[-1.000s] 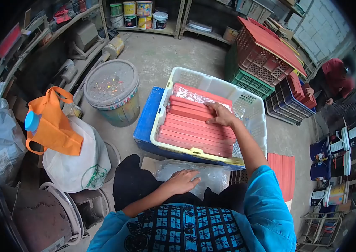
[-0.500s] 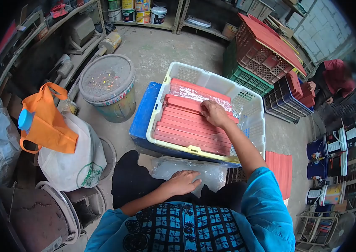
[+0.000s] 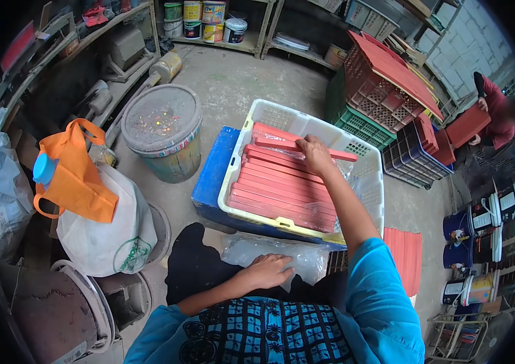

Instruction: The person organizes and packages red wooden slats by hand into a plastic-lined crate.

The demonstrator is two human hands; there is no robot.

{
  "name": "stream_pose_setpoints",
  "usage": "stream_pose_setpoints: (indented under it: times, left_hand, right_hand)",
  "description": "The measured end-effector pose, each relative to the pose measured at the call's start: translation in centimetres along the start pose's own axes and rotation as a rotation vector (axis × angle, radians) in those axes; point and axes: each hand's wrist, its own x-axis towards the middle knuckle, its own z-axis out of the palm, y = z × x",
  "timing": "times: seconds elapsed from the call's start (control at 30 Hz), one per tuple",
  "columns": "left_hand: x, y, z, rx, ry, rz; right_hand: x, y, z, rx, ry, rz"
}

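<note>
1. The right hand (image 3: 316, 155) pinches a red strip (image 3: 343, 155) over the other strips (image 3: 281, 193) in the crate (image 3: 369, 200) below it.
2. The left hand (image 3: 267, 271), fingers loosely spread, is by clear plastic (image 3: 311, 258).

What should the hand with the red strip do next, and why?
Probably lift the red strip gently up past the rim of the white crate. The right hand already has it near its middle, and it lies slanted over the other red strips, so a straight lift might avoid bumping them.
</note>
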Motion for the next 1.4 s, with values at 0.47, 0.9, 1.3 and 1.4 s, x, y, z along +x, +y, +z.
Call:
stream_pose_setpoints:
  times: [0.47, 0.9, 1.3, 1.4]
  left_hand:
    - [0.3, -0.3, 0.0, -0.029, 0.005, 0.010]
    - [0.3, 0.3, -0.7, -0.028, -0.040, 0.015]
    - [3.2, 3.5, -13.0, -0.327, -0.068, 0.374]
    - [10.3, 1.8, -16.2, 0.106, 0.227, 0.046]
  right_hand:
    - [-0.6, 1.9, 3.1, 0.435, -0.149, 0.145]
    - [-7.0, 11.1, 1.2, 0.383, -0.215, 0.979]
    - [-10.8, 9.1, 0.7, 1.253, -0.129, 0.974]
    - [-10.5, 7.7, 0.6, 0.591, -0.025, 0.848]
